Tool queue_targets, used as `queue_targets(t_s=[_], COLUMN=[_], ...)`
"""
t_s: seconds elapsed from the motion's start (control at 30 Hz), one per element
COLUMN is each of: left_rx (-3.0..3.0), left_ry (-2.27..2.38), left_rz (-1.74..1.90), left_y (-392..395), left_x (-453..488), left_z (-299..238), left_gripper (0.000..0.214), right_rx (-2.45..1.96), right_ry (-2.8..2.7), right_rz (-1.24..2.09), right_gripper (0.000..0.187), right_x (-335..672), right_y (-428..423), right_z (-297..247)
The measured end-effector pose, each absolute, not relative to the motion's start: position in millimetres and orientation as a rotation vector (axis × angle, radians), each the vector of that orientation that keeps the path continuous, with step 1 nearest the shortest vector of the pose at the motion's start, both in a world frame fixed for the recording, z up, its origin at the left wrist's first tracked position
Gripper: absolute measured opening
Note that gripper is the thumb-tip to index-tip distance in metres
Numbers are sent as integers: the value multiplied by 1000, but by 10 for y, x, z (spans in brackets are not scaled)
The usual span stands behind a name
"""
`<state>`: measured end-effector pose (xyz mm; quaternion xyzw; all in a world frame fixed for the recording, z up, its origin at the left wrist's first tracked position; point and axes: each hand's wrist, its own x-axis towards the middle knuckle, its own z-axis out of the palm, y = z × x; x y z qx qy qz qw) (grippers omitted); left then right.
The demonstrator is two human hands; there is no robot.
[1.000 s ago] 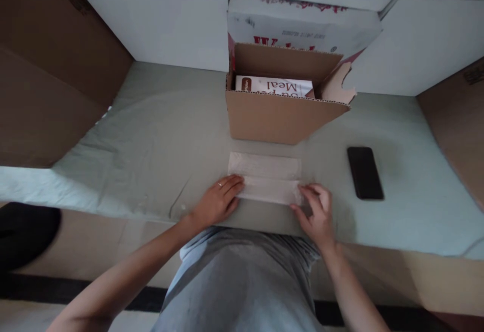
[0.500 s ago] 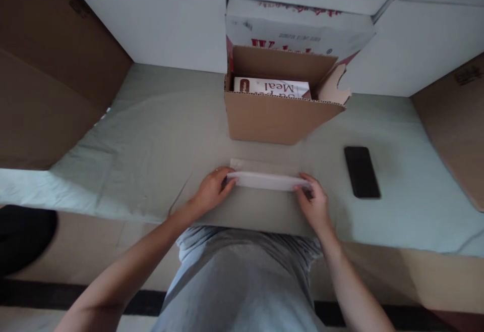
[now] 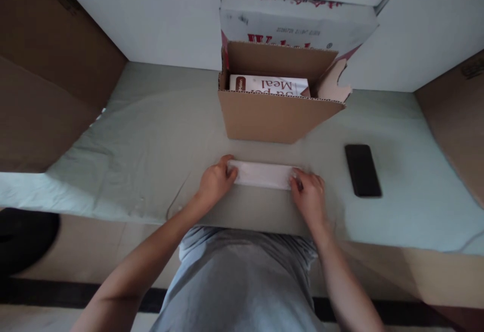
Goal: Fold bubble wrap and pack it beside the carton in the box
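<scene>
This looks like a packing or storage area: white boxes (image 3: 174,19) stacked along a cloth-covered desk (image 3: 162,120), brown cartons (image 3: 56,100) at both sides, an open cardboard box (image 3: 260,117) holding a printed pack (image 3: 272,84).

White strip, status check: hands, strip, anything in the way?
Left hand at one end, right hand at the other. White strip spans between them. Nothing seen blocking it: open carton beyond, phone off right.

A long, white, flat strip of thin, plastic-looking wrap (image 3: 263,174), folded over, lies sideways on the pale green cloth (image 3: 162,125).
</scene>
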<state>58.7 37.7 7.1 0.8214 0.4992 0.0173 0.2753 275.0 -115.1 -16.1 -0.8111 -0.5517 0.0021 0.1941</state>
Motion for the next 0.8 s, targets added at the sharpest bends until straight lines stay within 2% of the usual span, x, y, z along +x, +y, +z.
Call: queue_targets(t_s=[0.07,0.13,0.23,0.33,0.5,0.57,0.73,0.8], left_rx=[2273,2428,2710,2857,2804,2757,2622,2572], left_ry=[1379,1374,1037,620,691,638,303,171], left_rz=[65,244,508,370,196,207,288,274], left_y=[395,361,152,-154,-287,-179,141,220], left_x=[583,567,558,611,721,699,520,456], left_z=[122,162,168,88,-98,-134,-144,-130], left_gripper=[44,48,42,43,46,43,39,40], right_rx=[-2301,-2323,-2368,-2405,-2155,-2007,-1863,-1772], right_ry=[-1574,-1587,-1573,-1527,-1522,-1538,-1779,-1879], right_rz=[35,69,113,170,529,550,433,390], right_gripper=[32,32,34,34,26,27,67,66], right_x=[2770,2781,2744,2614,2421,2449,2561,2517], right_y=[-1132,-1114,-1094,-1108,-1303,-1405,-1515,-1494], right_z=[-126,-92,-42,15,93,95,-20,-85])
